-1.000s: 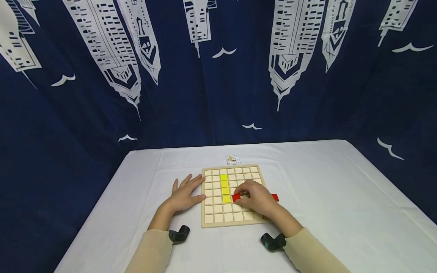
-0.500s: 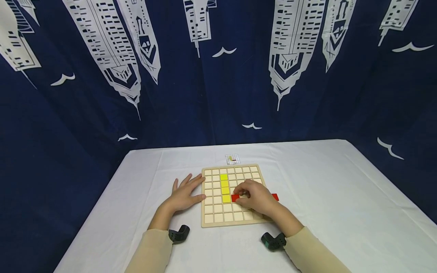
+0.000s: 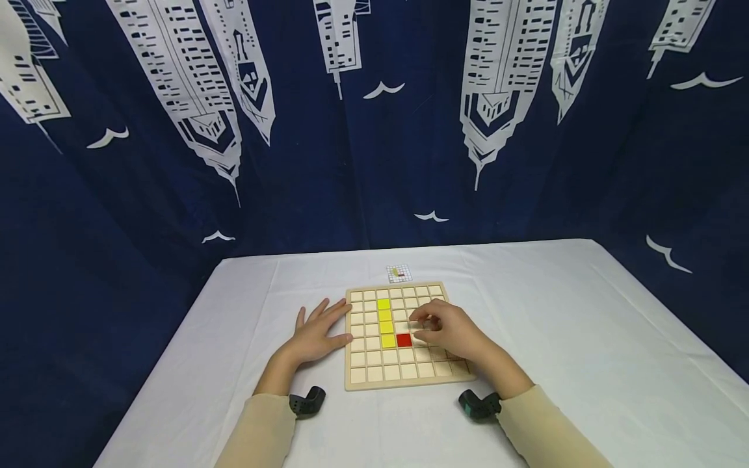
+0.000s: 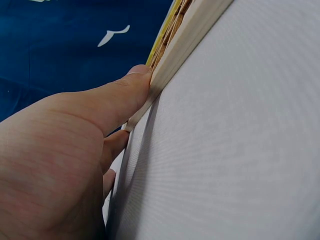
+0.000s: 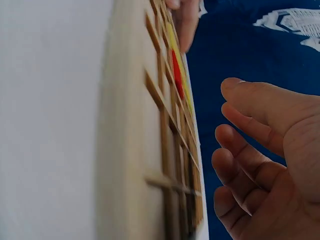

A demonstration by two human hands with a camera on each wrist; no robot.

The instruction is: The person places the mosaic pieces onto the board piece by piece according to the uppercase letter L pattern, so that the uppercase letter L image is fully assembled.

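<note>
A wooden grid board (image 3: 374, 385) lies flat on the white table. One red square tile (image 3: 404, 340) sits in a cell of it, beside the lowest of several yellow tiles (image 3: 386, 327) in a column. My left hand (image 3: 313, 338) rests at the board's left edge, its fingers spread and its thumb touching the rim. Over the right half of the board is my right hand (image 3: 450, 328), just right of the red tile and apart from it. The right wrist view shows its fingers loosely bent, holding nothing.
A small card (image 3: 399, 273) printed with a coloured grid pattern lies behind the board. A dark blue curtain (image 3: 363, 162) hangs behind the white table (image 3: 292, 286). Both wrists wear black devices.
My right hand has let go of the red tile, which stays in its cell, and has drawn back to the right. Another red piece right of the board is now hidden. The left hand has not moved.
</note>
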